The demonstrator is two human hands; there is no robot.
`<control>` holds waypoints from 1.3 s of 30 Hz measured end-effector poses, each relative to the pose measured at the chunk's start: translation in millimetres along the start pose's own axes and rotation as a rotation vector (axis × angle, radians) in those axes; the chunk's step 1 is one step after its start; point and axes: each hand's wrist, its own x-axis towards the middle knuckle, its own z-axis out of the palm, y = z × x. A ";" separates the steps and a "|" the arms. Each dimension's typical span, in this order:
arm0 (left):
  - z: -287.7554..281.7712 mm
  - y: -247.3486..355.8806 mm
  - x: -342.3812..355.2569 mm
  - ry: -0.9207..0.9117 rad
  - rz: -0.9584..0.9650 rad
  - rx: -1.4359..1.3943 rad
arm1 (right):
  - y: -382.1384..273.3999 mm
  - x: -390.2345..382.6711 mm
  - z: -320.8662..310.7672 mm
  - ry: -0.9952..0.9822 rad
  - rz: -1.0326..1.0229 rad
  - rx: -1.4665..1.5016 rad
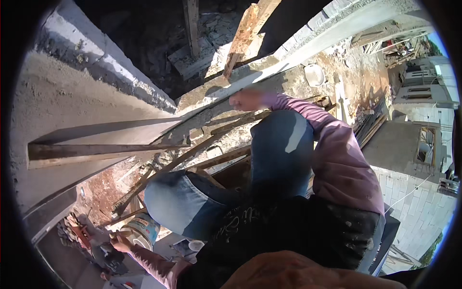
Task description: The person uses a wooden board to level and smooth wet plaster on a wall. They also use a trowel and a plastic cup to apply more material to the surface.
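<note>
My right hand (243, 99) is up beside the pale top edge of a concrete wall (226, 84), its fingers curled; whether anything is inside them is hidden. Low on the left, my left hand (122, 243) has its fingers closed on something small that I cannot make out, next to a printed round bucket (147, 224) with a pale rim. Below my bent knees in blue jeans (281, 154) lie rough timber boards (224, 161). A wooden beam (96, 151) juts across a plastered wall (72, 96) on my left.
Upright posts (248, 38) stand in a dark opening at the top. Below me are rubble-strewn ground (106, 188), a white tub (314, 74), a small white container (196, 244) and piled bars (370, 125). Block buildings (409, 207) stand to the right, with a thin line (404, 197) crossing in front.
</note>
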 end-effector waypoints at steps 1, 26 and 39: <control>-12.1 23.5 -10.6 0.119 0.071 0.100 | 0.3 -12.2 -2.7 0.020 0.034 0.007; -53.1 679.2 -498.2 -0.763 2.690 -0.741 | 57.0 -232.3 46.6 0.913 0.103 2.092; 39.4 640.1 -526.5 -1.544 2.232 -0.082 | 294.4 -557.4 161.5 0.776 1.435 0.062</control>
